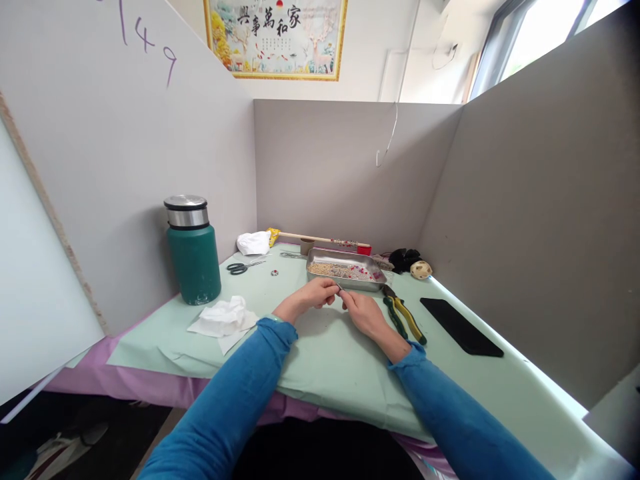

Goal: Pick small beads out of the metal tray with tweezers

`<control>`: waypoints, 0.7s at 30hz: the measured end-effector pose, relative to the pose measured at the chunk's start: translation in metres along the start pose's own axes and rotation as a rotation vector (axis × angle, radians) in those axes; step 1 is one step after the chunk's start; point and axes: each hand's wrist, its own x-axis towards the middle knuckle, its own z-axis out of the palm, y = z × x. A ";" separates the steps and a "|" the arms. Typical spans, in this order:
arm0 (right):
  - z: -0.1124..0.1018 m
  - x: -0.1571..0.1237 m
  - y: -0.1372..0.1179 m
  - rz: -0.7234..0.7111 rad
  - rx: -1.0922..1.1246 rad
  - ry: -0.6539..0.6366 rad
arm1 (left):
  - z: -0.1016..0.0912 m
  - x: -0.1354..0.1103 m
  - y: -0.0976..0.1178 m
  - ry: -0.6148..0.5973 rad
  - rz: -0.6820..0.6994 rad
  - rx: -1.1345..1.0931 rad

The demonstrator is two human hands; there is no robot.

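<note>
In front of a metal tray [373, 287], my left hand [320, 292] and my right hand [359, 308] almost meet. Both are closed in a pinch around a small, thin, dark piece [340, 287] between the fingertips. It is too small for me to name. Tan, whitish and red beads [333, 270] lie spread inside the tray, just beyond my fingers. Pliers [400, 313] with green and yellow handles rest to the right of my right hand, jaws toward the tray.
A green bottle [194, 260] stands at the left, near crumpled tissue [227, 319] and scissors [240, 268]. A black flat pad [463, 327] lies at the right. Behind the tray are a wooden stick [310, 237], a small cup [307, 247] and a red container [364, 251]. Grey partitions enclose the table.
</note>
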 end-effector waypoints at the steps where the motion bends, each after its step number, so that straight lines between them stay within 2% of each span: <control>1: 0.000 0.000 0.000 0.002 0.014 -0.003 | 0.000 0.000 0.000 -0.002 0.005 0.006; 5: -0.002 0.001 -0.002 0.015 0.080 -0.021 | 0.000 -0.001 0.001 0.014 0.019 0.030; 8: -0.002 0.000 -0.005 0.030 0.098 -0.042 | 0.001 0.000 0.002 0.084 0.043 0.108; 11: -0.002 0.000 -0.006 0.040 0.077 -0.040 | 0.002 0.002 0.003 0.132 0.067 0.176; 18: -0.002 0.001 -0.003 0.063 -0.026 -0.019 | 0.004 0.003 0.001 0.142 0.038 0.165; 21: -0.001 0.001 -0.002 0.090 -0.130 -0.022 | 0.000 0.006 0.001 0.296 -0.006 0.098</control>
